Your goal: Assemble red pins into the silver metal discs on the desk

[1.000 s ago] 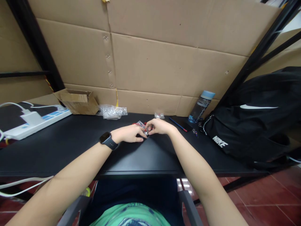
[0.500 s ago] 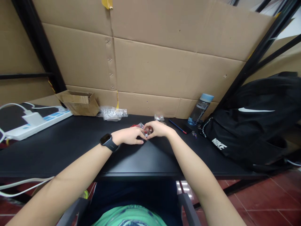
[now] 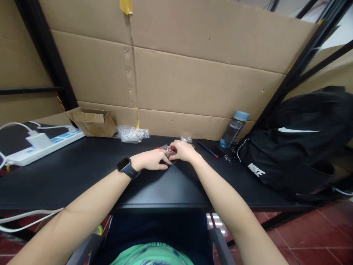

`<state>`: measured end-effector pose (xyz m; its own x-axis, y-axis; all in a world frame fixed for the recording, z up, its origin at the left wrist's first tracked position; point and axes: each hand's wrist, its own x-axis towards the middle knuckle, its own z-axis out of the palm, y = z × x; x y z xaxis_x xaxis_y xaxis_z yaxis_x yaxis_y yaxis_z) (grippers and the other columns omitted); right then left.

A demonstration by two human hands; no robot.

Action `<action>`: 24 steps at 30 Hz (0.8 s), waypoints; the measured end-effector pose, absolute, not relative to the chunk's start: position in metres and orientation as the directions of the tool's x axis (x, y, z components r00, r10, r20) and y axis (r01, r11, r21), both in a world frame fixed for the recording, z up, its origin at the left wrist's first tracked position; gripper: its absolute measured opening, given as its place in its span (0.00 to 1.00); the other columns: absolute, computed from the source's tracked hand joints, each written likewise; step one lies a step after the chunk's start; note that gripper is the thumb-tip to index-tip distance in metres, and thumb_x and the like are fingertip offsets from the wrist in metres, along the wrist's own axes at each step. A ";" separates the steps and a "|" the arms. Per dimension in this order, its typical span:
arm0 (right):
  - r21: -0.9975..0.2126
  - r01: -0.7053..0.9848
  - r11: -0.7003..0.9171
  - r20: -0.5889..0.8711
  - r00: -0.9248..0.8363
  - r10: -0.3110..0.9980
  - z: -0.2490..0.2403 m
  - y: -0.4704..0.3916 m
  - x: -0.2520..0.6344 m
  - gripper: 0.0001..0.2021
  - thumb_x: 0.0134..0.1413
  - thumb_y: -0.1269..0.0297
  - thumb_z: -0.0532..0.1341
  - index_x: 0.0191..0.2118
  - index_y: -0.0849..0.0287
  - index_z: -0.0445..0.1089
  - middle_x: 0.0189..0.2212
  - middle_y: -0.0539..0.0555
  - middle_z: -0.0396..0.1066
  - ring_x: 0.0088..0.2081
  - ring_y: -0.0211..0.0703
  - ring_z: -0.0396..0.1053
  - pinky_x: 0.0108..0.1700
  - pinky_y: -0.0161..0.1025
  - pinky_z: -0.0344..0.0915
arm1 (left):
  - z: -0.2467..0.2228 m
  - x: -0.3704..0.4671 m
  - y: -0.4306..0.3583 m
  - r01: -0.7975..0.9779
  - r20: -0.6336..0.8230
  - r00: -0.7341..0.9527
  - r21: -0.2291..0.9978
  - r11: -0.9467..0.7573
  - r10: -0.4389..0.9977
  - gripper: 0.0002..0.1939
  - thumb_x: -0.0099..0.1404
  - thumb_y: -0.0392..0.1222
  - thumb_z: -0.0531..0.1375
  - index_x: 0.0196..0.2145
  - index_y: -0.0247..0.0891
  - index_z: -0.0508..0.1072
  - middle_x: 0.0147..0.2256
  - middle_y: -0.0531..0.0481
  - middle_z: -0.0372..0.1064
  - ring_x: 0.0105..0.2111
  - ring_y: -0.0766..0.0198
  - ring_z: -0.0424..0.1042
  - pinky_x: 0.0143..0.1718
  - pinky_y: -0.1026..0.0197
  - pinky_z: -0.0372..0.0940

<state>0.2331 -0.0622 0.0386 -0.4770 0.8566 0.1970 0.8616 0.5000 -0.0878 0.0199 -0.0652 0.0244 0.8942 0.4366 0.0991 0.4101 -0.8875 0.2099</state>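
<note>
A small clear plastic packet [image 3: 166,147] with red bits in it lies on the black desk, partly covered by my hands. My left hand [image 3: 153,159], with a black smartwatch [image 3: 127,168] on its wrist, rests at the packet's left side. Its thumb and index finger are stretched out and apart; the other fingers are partly hidden. From the right, my right hand [image 3: 183,151] curves over the packet, thumb and fingers drawn together on it. What exactly lies between those fingertips is too small to make out.
Behind my right hand lies another small clear packet [image 3: 186,139]. To the right are a blue pen [image 3: 207,148], a dark flat object, a water bottle [image 3: 235,129] and a black backpack [image 3: 300,147]. On the left stand a power strip [image 3: 49,146], a cardboard box [image 3: 95,123] and bubble wrap [image 3: 132,134].
My right hand has shifted slightly left, and its thumb and fingers have closed in over the packet. The left hand has hardly moved.
</note>
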 end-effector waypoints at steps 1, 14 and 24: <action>-0.084 0.870 0.486 0.198 -0.463 0.864 0.040 -0.063 0.233 0.23 0.42 0.51 0.74 0.44 0.53 0.74 0.44 0.54 0.73 0.44 0.48 0.71 0.34 0.35 0.56 | 0.025 0.020 -0.065 0.410 0.100 0.894 0.209 -0.888 0.436 0.16 0.67 0.44 0.61 0.52 0.47 0.79 0.61 0.48 0.66 0.57 0.54 0.69 0.61 0.58 0.59; -0.424 0.720 0.550 0.017 -0.600 0.800 0.043 -0.056 0.253 0.18 0.47 0.68 0.69 0.47 0.57 0.75 0.31 0.49 0.75 0.31 0.37 0.71 0.33 0.31 0.60 | 0.022 0.024 -0.070 0.455 0.107 0.872 0.179 -0.872 0.477 0.20 0.67 0.45 0.62 0.57 0.48 0.75 0.63 0.47 0.64 0.63 0.52 0.64 0.63 0.57 0.57; -0.380 0.726 0.573 0.021 -0.613 0.790 0.048 -0.063 0.247 0.22 0.42 0.67 0.71 0.47 0.57 0.75 0.33 0.47 0.74 0.32 0.36 0.70 0.34 0.31 0.60 | 0.023 0.024 -0.074 0.413 0.063 0.897 0.232 -0.881 0.437 0.20 0.68 0.45 0.60 0.57 0.51 0.75 0.66 0.48 0.58 0.64 0.49 0.61 0.64 0.55 0.57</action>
<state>0.2467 -0.0633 0.0481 -0.6128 0.7900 0.0210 0.7260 0.5732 -0.3799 0.0243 -0.0745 0.0228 0.8970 0.4374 0.0629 0.4131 -0.8806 0.2322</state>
